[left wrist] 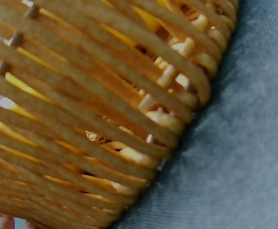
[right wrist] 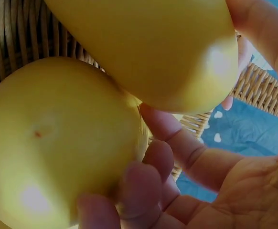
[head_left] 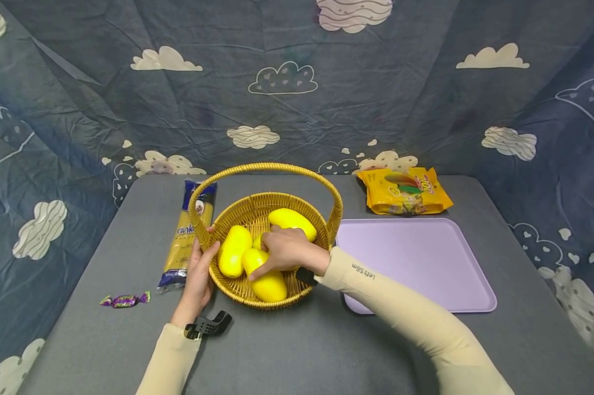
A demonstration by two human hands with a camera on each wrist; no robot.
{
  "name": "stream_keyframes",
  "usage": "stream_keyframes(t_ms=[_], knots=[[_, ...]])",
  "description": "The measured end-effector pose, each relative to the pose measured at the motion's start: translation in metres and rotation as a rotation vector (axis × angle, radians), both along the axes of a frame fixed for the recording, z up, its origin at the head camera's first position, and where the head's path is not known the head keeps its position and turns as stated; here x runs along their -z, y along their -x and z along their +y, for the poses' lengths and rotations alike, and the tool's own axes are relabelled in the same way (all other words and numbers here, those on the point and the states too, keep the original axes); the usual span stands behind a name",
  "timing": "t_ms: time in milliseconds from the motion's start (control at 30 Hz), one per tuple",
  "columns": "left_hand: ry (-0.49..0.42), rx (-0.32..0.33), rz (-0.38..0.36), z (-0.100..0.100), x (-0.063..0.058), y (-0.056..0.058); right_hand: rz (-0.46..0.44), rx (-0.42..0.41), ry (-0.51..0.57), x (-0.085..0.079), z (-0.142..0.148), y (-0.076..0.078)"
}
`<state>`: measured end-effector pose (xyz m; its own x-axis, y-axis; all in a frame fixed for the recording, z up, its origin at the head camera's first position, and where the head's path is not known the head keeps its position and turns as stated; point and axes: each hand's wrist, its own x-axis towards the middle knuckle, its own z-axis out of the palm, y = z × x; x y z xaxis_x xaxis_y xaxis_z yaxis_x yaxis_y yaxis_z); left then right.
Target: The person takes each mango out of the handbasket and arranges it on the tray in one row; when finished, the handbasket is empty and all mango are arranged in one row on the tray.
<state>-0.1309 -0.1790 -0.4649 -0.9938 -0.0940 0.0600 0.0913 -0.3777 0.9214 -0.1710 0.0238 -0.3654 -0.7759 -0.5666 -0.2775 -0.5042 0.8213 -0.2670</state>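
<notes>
A wicker basket point(head_left: 272, 304) with a tall arched handle holds several yellow mangoes. My left hand point(head_left: 198, 277) grips the basket's left side by the foot of the handle; the left wrist view shows the woven wall close up, fingertips at its lower left corner. Inside the basket, my right hand point(head_left: 292, 249) has its thumb and forefinger around the front mango point(head_left: 266, 281). Its other fingers touch a second mango point(right wrist: 58, 143) in the right wrist view. One mango point(head_left: 235, 251) lies at the left, another point(head_left: 292, 220) at the back, partly behind the hand.
A lilac tray point(head_left: 410, 263) lies right of the basket, with a yellow snack bag point(head_left: 405, 192) behind it. Left of the basket are a pasta packet point(head_left: 178, 247), partly behind the handle and hand, and a purple wrapped candy point(head_left: 125, 300). A cloud-patterned cloth hangs behind the table.
</notes>
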Motion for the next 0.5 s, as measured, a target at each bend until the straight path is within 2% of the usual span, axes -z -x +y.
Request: stream_keyframes(t_ms=[500], knots=[[0.023, 0.001, -0.016, -0.001, 0.0002, -0.0001, -0.068, -0.032, 0.056, -0.002, 0.0083, 0.0023]])
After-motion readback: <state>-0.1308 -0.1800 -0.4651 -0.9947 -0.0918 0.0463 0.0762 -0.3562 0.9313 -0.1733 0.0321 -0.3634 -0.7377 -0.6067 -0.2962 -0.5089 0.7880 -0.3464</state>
